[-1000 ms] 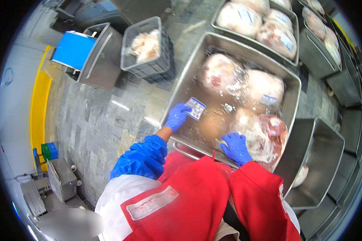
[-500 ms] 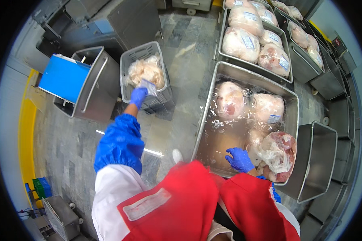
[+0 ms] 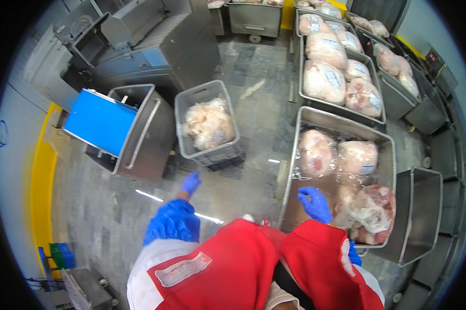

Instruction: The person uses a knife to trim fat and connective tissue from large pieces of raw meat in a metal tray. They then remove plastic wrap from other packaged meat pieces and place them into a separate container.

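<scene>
My left hand (image 3: 191, 184), in a blue glove, is above the floor just short of a grey plastic crate (image 3: 234, 142). It looks empty, its fingers loosely extended. Inside the crate lies a heap of pale, crumpled plastic wrapping (image 3: 207, 121), with a clear labelled piece (image 3: 220, 137) on its near side. Over the near part of a steel tub (image 3: 287, 194) of murky water, my gloved right hand (image 3: 316, 204) is open with curved, parted fingers. Beside it sits a chunk of meat (image 3: 385, 199), partly covered by loose clear plastic (image 3: 364, 214). Two wrapped meat pieces (image 3: 315, 155) (image 3: 358, 157) lie farther back in that tub.
Behind the tub stands another steel bin (image 3: 383, 120) with several wrapped meat pieces (image 3: 323, 82). More steel bins (image 3: 416, 217) line the right side. On the left are a steel cart (image 3: 150, 147) with a blue board (image 3: 101, 121) and a large steel machine (image 3: 186, 41).
My left hand has let go of the clear labelled plastic, which now lies in the crate, and has drawn back toward me. The view has shifted; my right hand stays over the tub.
</scene>
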A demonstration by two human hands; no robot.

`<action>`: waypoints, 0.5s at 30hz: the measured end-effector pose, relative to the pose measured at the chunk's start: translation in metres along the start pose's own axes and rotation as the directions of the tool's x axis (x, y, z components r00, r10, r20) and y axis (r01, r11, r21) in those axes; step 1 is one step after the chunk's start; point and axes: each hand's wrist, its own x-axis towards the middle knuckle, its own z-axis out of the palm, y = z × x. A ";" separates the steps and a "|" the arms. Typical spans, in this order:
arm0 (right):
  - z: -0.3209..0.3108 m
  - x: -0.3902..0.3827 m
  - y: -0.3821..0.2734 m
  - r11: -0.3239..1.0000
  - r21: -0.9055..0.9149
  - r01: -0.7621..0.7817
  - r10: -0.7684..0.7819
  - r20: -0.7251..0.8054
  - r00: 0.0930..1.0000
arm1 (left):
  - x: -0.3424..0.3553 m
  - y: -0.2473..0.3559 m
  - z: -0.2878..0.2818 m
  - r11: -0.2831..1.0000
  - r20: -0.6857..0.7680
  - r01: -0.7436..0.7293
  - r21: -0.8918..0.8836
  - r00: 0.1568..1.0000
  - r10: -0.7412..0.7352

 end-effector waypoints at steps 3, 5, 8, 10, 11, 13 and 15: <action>0.018 0.009 -0.004 0.981 0.074 -0.178 0.179 -0.010 0.984 | -0.100 -0.047 0.016 0.992 0.157 0.121 -0.018 0.981 -0.117; 0.031 0.021 -0.019 0.977 0.090 -0.194 0.191 0.043 0.981 | -0.160 -0.115 0.033 0.974 0.275 0.205 0.099 0.935 -0.225; 0.048 0.046 -0.008 0.901 0.375 -0.217 0.254 -0.052 0.966 | -0.195 -0.166 0.017 0.934 0.309 0.318 0.161 0.883 -0.354; 0.069 0.057 0.011 0.655 0.719 -0.233 0.430 -0.102 0.897 | -0.184 -0.173 -0.034 0.934 0.231 0.261 0.243 0.920 -0.317; 0.081 0.065 0.019 0.450 0.866 -0.215 0.554 -0.082 0.828 | -0.163 -0.176 -0.061 0.936 0.162 0.258 0.237 0.940 -0.300; 0.104 0.052 0.047 0.086 0.993 -0.086 0.751 -0.008 0.660 | -0.107 -0.162 -0.079 0.951 0.098 0.288 0.117 0.949 -0.299; 0.140 0.028 0.062 -0.027 0.990 -0.138 0.834 0.098 0.542 | -0.057 -0.118 -0.096 0.934 0.049 0.326 -0.145 0.945 -0.323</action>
